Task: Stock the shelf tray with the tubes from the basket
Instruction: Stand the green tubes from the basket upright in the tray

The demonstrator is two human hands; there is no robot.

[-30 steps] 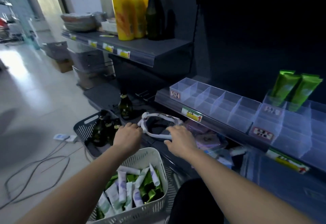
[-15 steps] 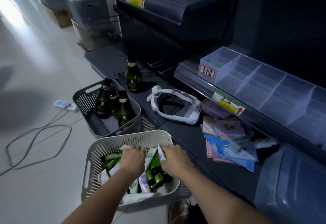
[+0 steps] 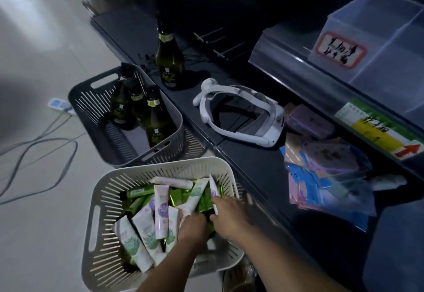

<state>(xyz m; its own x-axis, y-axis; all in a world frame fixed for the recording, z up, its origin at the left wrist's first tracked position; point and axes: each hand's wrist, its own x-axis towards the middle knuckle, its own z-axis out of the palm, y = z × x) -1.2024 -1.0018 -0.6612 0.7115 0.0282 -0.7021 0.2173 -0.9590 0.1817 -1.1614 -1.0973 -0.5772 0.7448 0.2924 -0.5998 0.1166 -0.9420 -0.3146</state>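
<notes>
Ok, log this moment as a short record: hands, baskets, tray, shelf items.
left hand: down among green tubes in white basket; grip hidden
right hand: beside it, same basket; grip unclear
white tubes: mixed with the green ones
shelf tray: visible compartments hold no tubes
grey basket: three dark bottles, upright
low shelf: one bottle, white headset, pile of sachets

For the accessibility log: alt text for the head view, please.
A person's left hand and right hand reach among green and white tubes in a white basket. Beyond it a grey basket holds dark bottles; a white headset lies on the bottom shelf, below the clear shelf tray.
</notes>
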